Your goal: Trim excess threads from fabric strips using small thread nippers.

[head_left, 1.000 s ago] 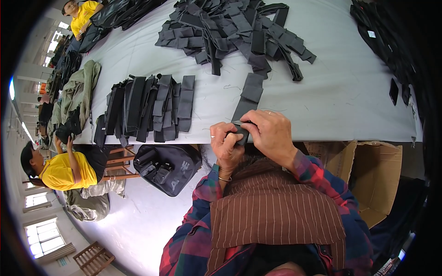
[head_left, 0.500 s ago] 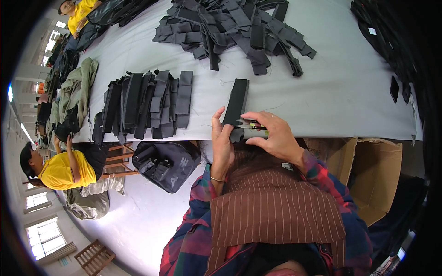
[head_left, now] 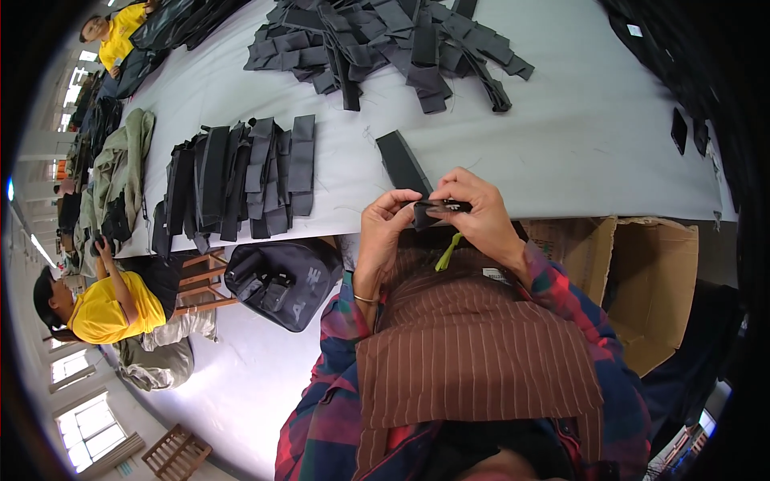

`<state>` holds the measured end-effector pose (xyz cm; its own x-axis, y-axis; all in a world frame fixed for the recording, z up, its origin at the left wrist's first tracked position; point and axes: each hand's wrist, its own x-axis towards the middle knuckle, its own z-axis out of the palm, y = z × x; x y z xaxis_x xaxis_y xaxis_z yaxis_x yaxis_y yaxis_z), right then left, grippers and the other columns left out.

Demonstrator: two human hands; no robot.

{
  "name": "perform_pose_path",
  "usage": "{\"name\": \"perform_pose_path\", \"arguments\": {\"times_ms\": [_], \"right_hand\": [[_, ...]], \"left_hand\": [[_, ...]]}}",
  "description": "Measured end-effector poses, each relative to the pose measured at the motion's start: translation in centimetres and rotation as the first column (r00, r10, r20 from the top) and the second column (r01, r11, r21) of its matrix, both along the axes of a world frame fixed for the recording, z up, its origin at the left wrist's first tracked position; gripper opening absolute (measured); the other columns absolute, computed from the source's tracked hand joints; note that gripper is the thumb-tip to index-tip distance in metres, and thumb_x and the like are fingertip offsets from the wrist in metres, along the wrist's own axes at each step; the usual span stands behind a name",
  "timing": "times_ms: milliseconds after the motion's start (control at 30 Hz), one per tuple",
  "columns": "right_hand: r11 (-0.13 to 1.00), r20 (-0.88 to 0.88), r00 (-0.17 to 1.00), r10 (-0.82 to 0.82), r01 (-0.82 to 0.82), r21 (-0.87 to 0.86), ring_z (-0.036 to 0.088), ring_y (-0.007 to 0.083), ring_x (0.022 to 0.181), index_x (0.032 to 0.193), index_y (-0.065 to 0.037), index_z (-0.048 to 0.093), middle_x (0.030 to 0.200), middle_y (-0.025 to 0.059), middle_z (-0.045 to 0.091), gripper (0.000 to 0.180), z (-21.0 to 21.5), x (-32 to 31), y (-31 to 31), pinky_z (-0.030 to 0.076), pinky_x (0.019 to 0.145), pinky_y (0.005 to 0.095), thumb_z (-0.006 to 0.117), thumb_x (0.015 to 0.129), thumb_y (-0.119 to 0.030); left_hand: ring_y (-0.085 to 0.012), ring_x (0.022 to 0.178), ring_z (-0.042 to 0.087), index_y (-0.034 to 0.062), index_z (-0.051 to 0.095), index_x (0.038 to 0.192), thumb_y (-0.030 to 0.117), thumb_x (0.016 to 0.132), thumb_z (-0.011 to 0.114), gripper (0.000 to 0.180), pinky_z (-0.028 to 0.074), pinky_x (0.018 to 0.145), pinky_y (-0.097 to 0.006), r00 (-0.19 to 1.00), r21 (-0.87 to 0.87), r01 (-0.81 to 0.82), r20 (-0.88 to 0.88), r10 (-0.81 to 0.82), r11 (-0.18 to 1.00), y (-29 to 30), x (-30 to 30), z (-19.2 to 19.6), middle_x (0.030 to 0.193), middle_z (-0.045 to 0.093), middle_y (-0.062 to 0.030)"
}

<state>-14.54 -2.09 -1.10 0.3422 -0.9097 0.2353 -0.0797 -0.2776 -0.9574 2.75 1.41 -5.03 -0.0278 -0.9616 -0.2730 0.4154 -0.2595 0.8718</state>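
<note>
A black fabric strip [head_left: 401, 162] lies slanted on the table, its near end raised at the table's edge. My left hand [head_left: 383, 232] is closed on that end, thumb and forefinger pinching the folded fabric. My right hand [head_left: 483, 216] pinches the same end from the other side, its fingertips close to the left ones. Dark snips [head_left: 451, 207] lie partly hidden in my right hand, and a yellow-green loop [head_left: 447, 252] hangs below it in front of my brown striped apron [head_left: 481, 369]. The fold between my fingers is partly covered.
Stacked dark strips [head_left: 233, 176] lie at the left, with a loose heap of strips [head_left: 385, 48] farther back. Black material [head_left: 658, 56] and a phone-like dark object [head_left: 678, 131] are at the right. Below the edge are a black bag [head_left: 301, 280] and a cardboard box [head_left: 654, 289]. Co-workers in yellow sit left.
The strip has swung from upright to slanting left. My right hand has turned the snips into its palm and now pinches the strip's near end beside my left fingers.
</note>
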Motion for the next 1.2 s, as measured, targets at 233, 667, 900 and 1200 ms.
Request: {"name": "perform_pose_path", "arguments": {"times_ms": [233,667,900,1200], "right_hand": [[0.983,-0.088,0.996,-0.031,0.046,0.178,0.053,0.0134,0.065,0.086,0.001,0.062,0.070,0.0048,0.057,0.016,-1.3,0.5,-2.0,0.042,0.060,0.0256,0.071,0.076,-0.008],[0.975,-0.026,0.997,-0.074,0.078,0.210,0.054,0.0088,0.066,0.094,-0.001,0.063,0.072,0.0043,0.062,0.017,-1.2,-0.8,-1.2,0.045,0.062,0.0243,0.068,0.080,-0.009],[0.985,-0.021,0.996,-0.081,0.084,0.154,0.055,0.0086,0.066,0.096,-0.001,0.063,0.072,0.0051,0.063,0.017,0.4,-0.7,-1.9,0.045,0.062,0.0239,0.067,0.080,-0.008],[0.988,-0.039,0.996,-0.076,0.080,0.129,0.053,0.0044,0.070,0.096,0.000,0.063,0.076,0.0002,0.062,0.013,1.1,-0.6,-1.8,0.044,0.062,0.0202,0.063,0.083,-0.002]], "left_hand": [[-0.0062,0.079,0.058,-0.0018,0.063,0.105,0.007,0.090,0.056,0.019,0.046,0.071,-0.020,0.993,0.069,-0.001,-0.117,0.009,0.998,-1.0,-0.9,1.5,0.091,0.064,-0.0015],[-0.0029,0.070,0.051,-0.0005,0.063,0.113,0.003,0.085,0.061,0.029,0.041,0.062,-0.017,0.996,0.016,0.022,0.081,-0.024,1.000,-0.3,-1.5,2.3,0.085,0.062,0.0022],[-0.0038,0.074,0.052,-0.0016,0.064,0.110,0.005,0.087,0.059,0.024,0.042,0.065,-0.019,0.998,-0.077,0.020,0.055,-0.015,0.997,-1.3,-1.7,2.5,0.090,0.064,0.0011],[-0.0028,0.071,0.053,-0.0019,0.066,0.103,0.004,0.086,0.063,0.018,0.041,0.063,-0.017,0.997,-0.058,-0.011,0.082,0.016,0.998,-1.2,-2.1,3.6,0.086,0.064,0.0010]]}}
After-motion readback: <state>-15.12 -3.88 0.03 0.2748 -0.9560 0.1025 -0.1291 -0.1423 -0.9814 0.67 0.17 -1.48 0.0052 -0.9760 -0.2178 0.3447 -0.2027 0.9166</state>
